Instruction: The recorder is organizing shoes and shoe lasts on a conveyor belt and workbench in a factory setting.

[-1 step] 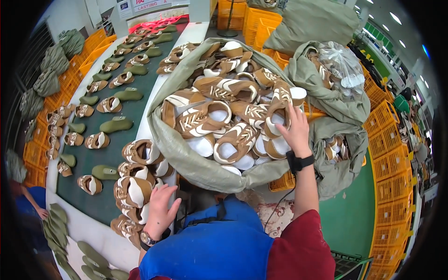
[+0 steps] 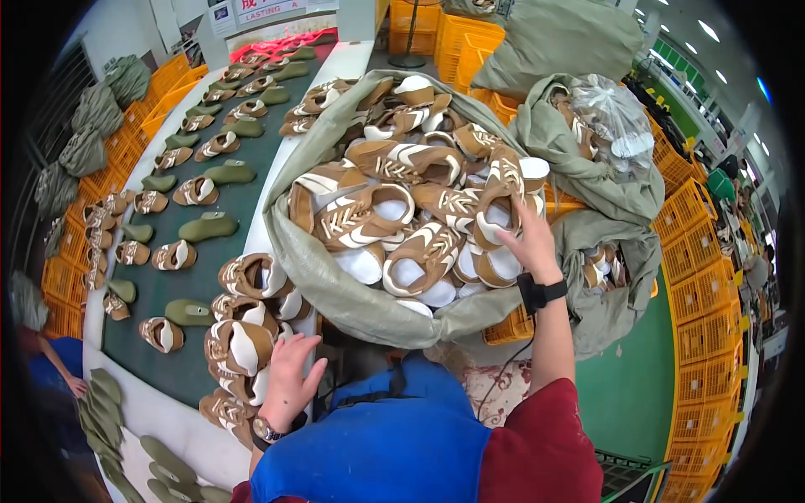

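Two bare hands at work over brown-and-white shoe uppers. Right hand [image 2: 527, 243], wrist banded with a black watch, reaching to 1 o'clock into a wide grey-green sack [image 2: 352, 302]; fingers [image 2: 508, 241] curled and closing on one brown-and-white shoe upper [image 2: 496, 220] at the right side of the heap, whether fully gripped cannot be told. Left hand [image 2: 289, 381] at 7 o'clock, wrist also banded with a watch, fingers [image 2: 303, 356] lightly spread and resting on a stack of uppers [image 2: 239, 344] piled at the near edge of the dark green conveyor belt [image 2: 243, 201].

Sack: mouth rolled open, filled with dozens of uppers in brown with white lining and lacing, occupying the centre of view from 11 to 1 o'clock.

Conveyor belt: running from 7 toward 11 o'clock, carrying scattered single uppers and olive-green shoe lasts [image 2: 208, 226], well apart from one another. More lasts [image 2: 105, 402] laid in a row at 8 o'clock on the pale belt rim.

Second sack [image 2: 587, 142] at 2 o'clock, half open, holding a clear plastic bag [image 2: 616, 117] of further uppers; another closed sack above it at 1 o'clock.

Yellow-orange plastic crates [image 2: 700, 302] stacked along the right from 2 to 4 o'clock, and more along the far left. Green floor [image 2: 629, 394] at 4 o'clock. Blue apron and red sleeve at 6 o'clock. Another person's arm [image 2: 59, 369] at 8 o'clock.
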Demonstrator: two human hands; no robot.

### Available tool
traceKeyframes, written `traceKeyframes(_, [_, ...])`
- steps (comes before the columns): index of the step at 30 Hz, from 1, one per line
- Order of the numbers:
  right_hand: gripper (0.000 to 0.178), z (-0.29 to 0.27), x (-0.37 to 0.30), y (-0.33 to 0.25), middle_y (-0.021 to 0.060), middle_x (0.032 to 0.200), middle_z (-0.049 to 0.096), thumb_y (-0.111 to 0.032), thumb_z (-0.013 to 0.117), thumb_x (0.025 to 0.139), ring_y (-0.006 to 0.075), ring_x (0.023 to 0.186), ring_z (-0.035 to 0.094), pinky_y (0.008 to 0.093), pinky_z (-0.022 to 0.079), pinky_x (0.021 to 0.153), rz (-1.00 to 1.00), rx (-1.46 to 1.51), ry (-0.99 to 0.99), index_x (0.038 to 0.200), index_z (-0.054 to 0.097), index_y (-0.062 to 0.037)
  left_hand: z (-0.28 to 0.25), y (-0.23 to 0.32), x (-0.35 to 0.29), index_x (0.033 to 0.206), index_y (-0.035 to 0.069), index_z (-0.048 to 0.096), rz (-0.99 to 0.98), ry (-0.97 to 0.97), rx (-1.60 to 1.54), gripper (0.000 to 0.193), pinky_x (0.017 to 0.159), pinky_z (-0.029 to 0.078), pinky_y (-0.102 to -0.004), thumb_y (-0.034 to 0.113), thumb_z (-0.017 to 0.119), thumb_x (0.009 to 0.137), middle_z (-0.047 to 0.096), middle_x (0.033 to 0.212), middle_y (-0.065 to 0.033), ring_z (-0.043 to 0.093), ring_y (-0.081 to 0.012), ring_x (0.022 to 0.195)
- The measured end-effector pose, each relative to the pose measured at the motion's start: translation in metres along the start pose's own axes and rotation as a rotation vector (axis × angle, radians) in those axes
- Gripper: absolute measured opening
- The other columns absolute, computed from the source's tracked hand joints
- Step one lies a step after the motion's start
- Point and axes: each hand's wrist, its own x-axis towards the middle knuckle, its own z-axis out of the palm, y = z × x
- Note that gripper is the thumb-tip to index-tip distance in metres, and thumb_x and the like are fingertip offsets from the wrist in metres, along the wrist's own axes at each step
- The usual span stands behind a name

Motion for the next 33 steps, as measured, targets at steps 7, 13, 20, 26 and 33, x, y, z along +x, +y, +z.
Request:
traceKeyframes(7, [0.034,0.033,-0.013,-0.005,0.0197,0.106,0.053,-0.021,0.072,0.074,0.0373,0.095,0.056,0.0386,0.047,0.081,0.054,0.283,-0.003,0.099,0.060,-0.0010,0.007,0.001,0.009,0.110,0.005,0.059,0.015,-0.075,-0.018,0.033,0.099,0.035,-0.0477,0.014,0.066,0.079,0.062,0.106,-0.0132,0.054,-0.0332,0.108])
traceKeyframes(13, [0.033,0.027,-0.044,-0.100,0.0200,0.119,0.049,-0.020,0.076,0.071,0.0333,0.099,0.057,0.0371,0.048,0.083,-0.409,0.668,-0.168,0.095,0.061,-0.0045,-0.001,-0.005,0.005,0.133,0.006,0.042,-0.224,0.086,-0.477,0.064,0.103,0.031,-0.0439,0.016,0.070,0.076,0.055,0.120,-0.0176,0.050,-0.0274,0.118])
traceKeyframes(20, [0.036,0.068,-0.099,-0.250,0.0214,0.125,0.044,-0.019,0.073,0.072,0.0340,0.088,0.059,0.0401,0.050,0.075,-0.998,0.644,-0.646,0.101,0.054,-0.0100,-0.018,-0.017,-0.020,0.145,0.003,0.013,-0.407,0.577,-0.705,0.079,0.102,0.035,-0.0343,0.021,0.062,0.085,0.035,0.140,-0.0141,0.041,-0.0231,0.123])
traceKeyframes(26, [0.039,0.088,-0.104,-0.271,0.0153,0.120,0.050,-0.016,0.067,0.077,0.0328,0.096,0.058,0.0370,0.051,0.078,-1.076,0.795,-0.630,0.113,0.054,-0.0087,-0.057,-0.036,-0.098,0.135,-0.002,0.036,-0.572,0.991,-1.016,0.051,0.098,0.038,-0.0314,0.008,0.050,0.087,0.049,0.128,-0.0118,0.049,-0.0200,0.115])
traceKeyframes(33, [0.024,0.104,-0.119,-0.275,0.0127,0.104,0.061,-0.007,0.067,0.077,0.0304,0.090,0.062,0.0346,0.051,0.077,-0.981,0.868,-0.836,0.100,0.062,-0.0036,-0.066,-0.033,-0.202,0.131,-0.002,0.040,-0.652,1.496,-0.908,0.043,0.093,0.044,-0.0315,0.007,0.049,0.090,0.054,0.122,-0.0107,0.054,-0.0187,0.110])
